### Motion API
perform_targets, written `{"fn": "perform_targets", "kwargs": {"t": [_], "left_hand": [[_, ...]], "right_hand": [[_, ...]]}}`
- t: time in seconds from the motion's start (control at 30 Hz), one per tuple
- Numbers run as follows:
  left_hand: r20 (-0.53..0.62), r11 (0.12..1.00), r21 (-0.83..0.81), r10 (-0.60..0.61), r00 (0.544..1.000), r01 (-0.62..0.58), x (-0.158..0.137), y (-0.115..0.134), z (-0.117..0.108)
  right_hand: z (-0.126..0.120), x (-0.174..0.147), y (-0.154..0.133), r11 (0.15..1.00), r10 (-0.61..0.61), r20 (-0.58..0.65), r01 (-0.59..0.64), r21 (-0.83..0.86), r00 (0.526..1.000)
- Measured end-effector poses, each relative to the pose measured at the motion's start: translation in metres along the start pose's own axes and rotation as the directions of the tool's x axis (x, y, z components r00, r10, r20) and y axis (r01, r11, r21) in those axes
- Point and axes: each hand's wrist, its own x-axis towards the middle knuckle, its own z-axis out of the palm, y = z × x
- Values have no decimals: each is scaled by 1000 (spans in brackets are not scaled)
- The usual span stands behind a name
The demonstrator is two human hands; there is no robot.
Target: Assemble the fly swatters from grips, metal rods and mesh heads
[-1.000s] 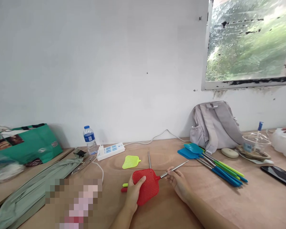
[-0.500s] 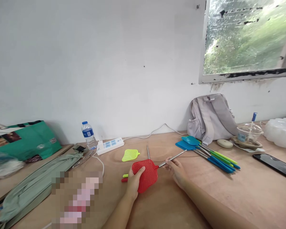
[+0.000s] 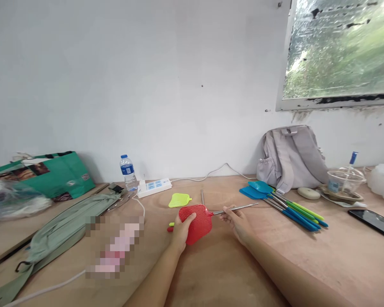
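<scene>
My left hand (image 3: 182,232) grips a red fly swatter head (image 3: 199,222), thumb across its mesh face. From the head's neck a thin metal rod (image 3: 248,206) extends to the right, pinched by the fingers of my right hand (image 3: 236,221). Behind the red head, a yellow-green swatter head (image 3: 179,200) lies flat on the table. Another metal rod (image 3: 202,196) shows just beyond the red head. Poking out left of my left hand are a red handle end (image 3: 170,229) and a yellow-green one (image 3: 172,224); the rest of them is hidden.
Several swatters with blue heads (image 3: 254,192) and blue and green handles (image 3: 302,216) lie at right, before a grey backpack (image 3: 294,157). A phone (image 3: 373,224) and plastic cup (image 3: 344,180) are farther right. A power strip (image 3: 154,186) and water bottle (image 3: 128,172) stand left, near a green bag (image 3: 64,172).
The rod has swung from slanting up to the right to nearly level, and the red head has turned slightly with it. The whole view has shifted a little.
</scene>
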Motion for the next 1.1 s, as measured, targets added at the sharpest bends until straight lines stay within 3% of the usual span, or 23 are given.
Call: {"fn": "perform_targets", "kwargs": {"t": [0.37, 0.73, 0.87, 1.1], "left_hand": [[144, 1000, -3, -15, 989, 16, -2, -1, -2], [174, 999, 49, 4, 985, -13, 0, 3, -1], [151, 999, 25, 18, 988, -22, 1, 5, -1], [231, 999, 38, 19, 973, -28, 4, 11, -4]], "right_hand": [[-1, 1, -3, 1000, 3, 7, -3, 22, 1000], [-1, 3, -8, 999, 4, 48, -1, -52, 999], [-3, 4, -16, 994, -18, 91, 28, -105, 996], [-12, 2, -25, 944, -12, 165, 65, -323, 986]]}}
